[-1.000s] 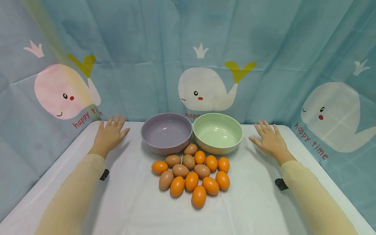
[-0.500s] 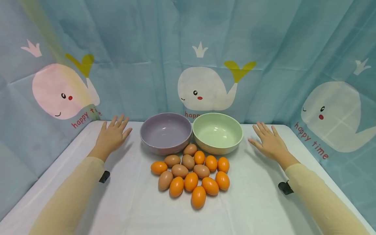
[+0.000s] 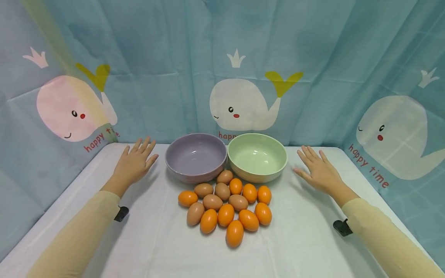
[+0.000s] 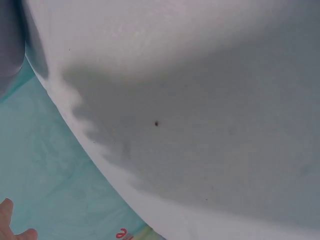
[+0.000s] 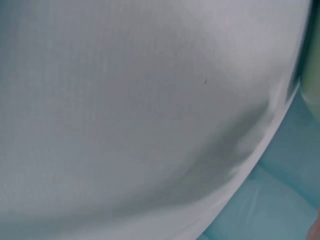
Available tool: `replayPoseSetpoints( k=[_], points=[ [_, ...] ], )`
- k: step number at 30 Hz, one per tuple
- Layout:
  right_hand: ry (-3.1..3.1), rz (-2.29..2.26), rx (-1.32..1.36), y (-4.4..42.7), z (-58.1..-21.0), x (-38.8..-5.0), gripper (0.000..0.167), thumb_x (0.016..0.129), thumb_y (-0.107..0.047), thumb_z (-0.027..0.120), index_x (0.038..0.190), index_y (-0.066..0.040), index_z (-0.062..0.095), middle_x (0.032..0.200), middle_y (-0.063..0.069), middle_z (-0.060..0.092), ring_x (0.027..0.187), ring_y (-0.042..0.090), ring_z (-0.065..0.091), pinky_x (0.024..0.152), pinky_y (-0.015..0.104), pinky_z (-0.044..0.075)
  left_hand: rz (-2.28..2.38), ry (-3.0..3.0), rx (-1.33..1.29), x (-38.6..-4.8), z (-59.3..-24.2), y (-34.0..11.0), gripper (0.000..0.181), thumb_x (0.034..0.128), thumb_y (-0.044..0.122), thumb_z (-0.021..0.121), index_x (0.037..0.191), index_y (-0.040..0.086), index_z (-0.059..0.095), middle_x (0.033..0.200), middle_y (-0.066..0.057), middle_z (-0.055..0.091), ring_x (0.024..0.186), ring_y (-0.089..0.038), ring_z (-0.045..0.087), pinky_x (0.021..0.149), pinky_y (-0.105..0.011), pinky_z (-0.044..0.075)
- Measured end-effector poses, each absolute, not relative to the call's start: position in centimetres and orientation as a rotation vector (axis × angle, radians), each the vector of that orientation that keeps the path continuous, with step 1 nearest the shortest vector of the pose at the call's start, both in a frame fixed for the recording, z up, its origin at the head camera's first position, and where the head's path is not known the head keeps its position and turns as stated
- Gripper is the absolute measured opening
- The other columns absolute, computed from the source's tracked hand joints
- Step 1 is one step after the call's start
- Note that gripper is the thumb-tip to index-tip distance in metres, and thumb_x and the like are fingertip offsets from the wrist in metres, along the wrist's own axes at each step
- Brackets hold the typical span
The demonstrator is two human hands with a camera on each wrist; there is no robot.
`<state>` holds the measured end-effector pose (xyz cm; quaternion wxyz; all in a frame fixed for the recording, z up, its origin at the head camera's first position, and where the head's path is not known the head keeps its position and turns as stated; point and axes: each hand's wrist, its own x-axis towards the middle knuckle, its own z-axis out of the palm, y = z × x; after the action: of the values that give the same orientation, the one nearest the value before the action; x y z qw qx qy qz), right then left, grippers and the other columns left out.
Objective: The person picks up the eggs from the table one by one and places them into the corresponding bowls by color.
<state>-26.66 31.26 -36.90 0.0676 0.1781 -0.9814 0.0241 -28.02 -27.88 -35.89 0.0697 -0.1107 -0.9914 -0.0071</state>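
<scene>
In the head view my left hand [image 3: 132, 165] is held out over the table, left of the purple bowl [image 3: 196, 175], fingers straight and holding nothing. On the other side my right hand [image 3: 320, 172] hovers right of the green bowl [image 3: 257, 177], its fingers also straight and free. Both bowls stand side by side with nothing inside. In front of them lies a cluster of several brown eggs [image 3: 213, 202] and several orange eggs [image 3: 235, 233]. In the left wrist view, fingertips [image 4: 6, 212] show at the lower left corner. The right wrist view catches a sliver of a finger [image 5: 314, 231].
A white cloth covers the table [image 3: 174, 255]. Blue curtains [image 3: 167, 77] printed with whales close off the back and both sides. A black wrist camera [image 3: 342, 227] hangs beneath the right sleeve, and another black camera [image 3: 121, 213] beneath the left sleeve.
My left hand has drifted slightly to the right, towards the purple bowl. The right forearm has shifted a little outward, with the hand turning slightly. Bowls and eggs stay in place.
</scene>
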Motion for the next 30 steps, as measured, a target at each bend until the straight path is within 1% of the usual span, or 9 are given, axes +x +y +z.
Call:
replayPoseSetpoints(
  k=[5, 11, 19, 24, 30],
  points=[
    [-2.933, 0.045, 0.594, 30.6, -36.5, -26.1, 0.078, 0.100, -0.051, 0.048, 0.156, -0.002, 0.026, 0.163, 0.023, 0.021, 0.152, 0.041, 0.017, 0.125, 0.062, 0.011, -0.023, -2.991, -0.344, -27.7, -35.6, -27.8, 0.068, 0.1071, 0.049, 0.026, 0.160, 0.007, 0.015, 0.166, -0.021, 0.013, 0.152, -0.046, 0.011, 0.121, -0.070, 0.009],
    [-2.923, 0.071, 0.637, 29.9, -36.5, -25.5, 0.079, 0.100, -0.052, 0.050, 0.156, -0.001, 0.027, 0.163, 0.023, 0.022, 0.152, 0.041, 0.018, 0.125, 0.061, 0.013, -0.049, -2.970, -0.376, -27.4, -35.7, -27.8, 0.070, 0.1061, 0.052, 0.027, 0.159, 0.008, 0.018, 0.166, -0.020, 0.016, 0.152, -0.044, 0.013, 0.122, -0.069, 0.011],
    [-2.881, 0.093, 0.672, 29.2, -37.4, -25.0, 0.078, 0.098, -0.052, 0.052, 0.155, -0.002, 0.031, 0.162, 0.021, 0.026, 0.151, 0.041, 0.022, 0.125, 0.060, 0.016, -0.063, -2.945, -0.429, -26.9, -36.0, -27.1, 0.066, 0.1065, 0.047, 0.033, 0.159, 0.008, 0.022, 0.165, -0.019, 0.019, 0.151, -0.044, 0.015, 0.123, -0.066, 0.013],
    [-2.839, 0.102, 0.715, 28.5, -37.5, -24.8, 0.077, 0.098, -0.051, 0.053, 0.154, -0.003, 0.032, 0.162, 0.021, 0.027, 0.151, 0.039, 0.023, 0.125, 0.059, 0.016, -0.060, -2.947, -0.436, -26.5, -36.0, -26.9, 0.067, 0.1065, 0.048, 0.033, 0.159, 0.009, 0.020, 0.166, -0.017, 0.016, 0.152, -0.043, 0.014, 0.124, -0.064, 0.011],
    [-2.829, 0.136, 0.744, 27.6, -37.2, -24.1, 0.077, 0.098, -0.048, 0.056, 0.155, -0.003, 0.031, 0.163, 0.019, 0.025, 0.152, 0.038, 0.021, 0.128, 0.053, 0.012, -0.067, -2.948, -0.451, -26.2, -35.9, -26.7, 0.066, 0.1068, 0.045, 0.034, 0.159, 0.009, 0.019, 0.166, -0.016, 0.016, 0.152, -0.043, 0.014, 0.124, -0.064, 0.011]
  ],
)
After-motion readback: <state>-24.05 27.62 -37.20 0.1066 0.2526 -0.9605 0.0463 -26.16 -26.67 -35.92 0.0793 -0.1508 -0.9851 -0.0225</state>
